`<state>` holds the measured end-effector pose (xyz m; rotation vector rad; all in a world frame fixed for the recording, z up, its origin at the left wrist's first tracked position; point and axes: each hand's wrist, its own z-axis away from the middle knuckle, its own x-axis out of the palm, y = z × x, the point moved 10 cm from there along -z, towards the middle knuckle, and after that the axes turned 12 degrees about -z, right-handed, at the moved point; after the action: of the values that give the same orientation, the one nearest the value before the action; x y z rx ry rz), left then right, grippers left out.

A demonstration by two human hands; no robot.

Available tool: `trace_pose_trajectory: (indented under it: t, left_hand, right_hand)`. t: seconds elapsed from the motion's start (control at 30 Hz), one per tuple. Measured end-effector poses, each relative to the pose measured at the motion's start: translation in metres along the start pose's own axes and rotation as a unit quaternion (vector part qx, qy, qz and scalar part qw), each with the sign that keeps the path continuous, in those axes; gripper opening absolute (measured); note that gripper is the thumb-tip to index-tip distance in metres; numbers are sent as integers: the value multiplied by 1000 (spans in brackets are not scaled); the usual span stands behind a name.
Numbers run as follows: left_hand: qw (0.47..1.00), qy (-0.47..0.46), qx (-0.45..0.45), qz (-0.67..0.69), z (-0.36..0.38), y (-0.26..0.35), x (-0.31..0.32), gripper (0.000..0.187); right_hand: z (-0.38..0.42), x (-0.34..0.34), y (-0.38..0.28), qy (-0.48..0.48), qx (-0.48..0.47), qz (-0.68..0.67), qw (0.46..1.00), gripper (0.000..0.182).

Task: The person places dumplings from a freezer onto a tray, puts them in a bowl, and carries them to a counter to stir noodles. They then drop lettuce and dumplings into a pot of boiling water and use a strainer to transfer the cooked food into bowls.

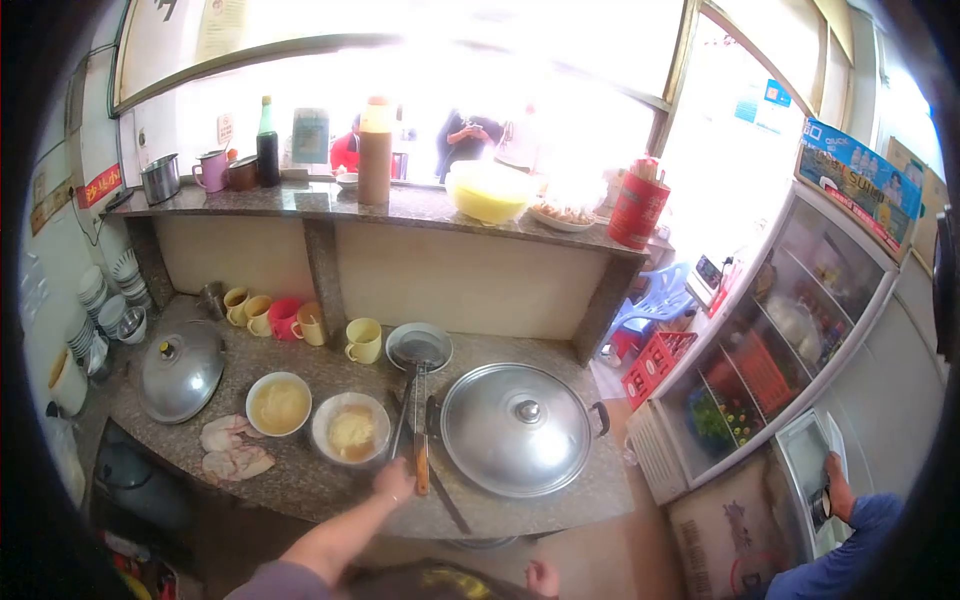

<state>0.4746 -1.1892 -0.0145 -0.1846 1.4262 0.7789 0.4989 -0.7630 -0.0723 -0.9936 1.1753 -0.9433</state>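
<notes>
My left hand (393,481) is at the counter's front, its fingers closed around the lower end of a thin dark stick (400,425). Close beside it lies a strainer with a wooden handle (422,470), its mesh end resting in a metal bowl (420,340). Another dark stick (452,507) lies near the counter edge. Left of the hand stand a white bowl of noodles (351,430) and a bowl of cloudy broth (280,404). To the right sits a large lidded pot (516,430). Low before my body is my right hand (543,578), fingers curled, nothing visible in it.
A crumpled cloth (235,447), a metal lid (181,371) and several mugs (363,340) occupy the counter's left and back. The raised shelf (430,208) holds bottles and a yellow tub (488,192). At right, another person's hand (839,487) is by the fridge (770,330).
</notes>
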Motion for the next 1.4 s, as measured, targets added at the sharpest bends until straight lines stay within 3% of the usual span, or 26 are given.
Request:
trace_pose_trajectory:
  t: [0.13, 0.2, 0.3, 0.43, 0.5, 0.6, 0.63, 0.8, 0.97, 1.03, 1.2, 1.23, 1.4]
  left_hand:
    - [999, 15, -33, 5, 15, 9, -31, 46]
    - [996, 65, -51, 26, 16, -1, -38, 47]
    - [993, 106, -32, 36, 19, -4, -42, 49]
    - [997, 68, -28, 31, 18, -10, -21, 52]
    - [993, 112, -17, 37, 24, -4, -29, 53]
    - [996, 31, -43, 69, 35, -3, -29, 55]
    - [993, 98, -56, 46, 38, -10, -29, 55]
    - [994, 41, -78, 67, 41, -22, -25, 46]
    - [995, 40, -52, 73, 42, -16, -24, 45]
    - [994, 71, -22, 74, 37, -10, -15, 47]
    - [972, 14, 16, 236, -1, 3, 34, 70]
    - [968, -23, -5, 251, -7, 4, 44, 67]
    - [973, -7, -23, 231, -6, 16, 16, 51]
  right_hand:
    - [-1, 2, -3, 9, 0, -3, 1000, 23]
    - [-2, 2, -18, 26, -52, 32, 998, 23]
    - [-5, 4, -14, 17, -33, 28, 999, 23]
    - [-9, 8, -8, -2, -44, 33, 998, 25]
    - [-8, 7, -26, 13, -5, 42, 999, 22]
    - [-8, 3, -54, 52, -57, 46, 996, 17]
    - [-7, 4, -53, 59, -60, 15, 996, 16]
    - [-14, 13, -28, -21, 32, -31, 999, 21]
    - [-15, 19, -39, -30, 25, -19, 999, 21]
    - [-18, 20, -31, -29, 23, -26, 999, 21]
    - [-22, 23, -24, -21, 27, -31, 999, 21]
    - [-23, 24, -21, -17, 27, -40, 999, 20]
    - [-34, 47, -48, -6, -35, -14, 999, 19]
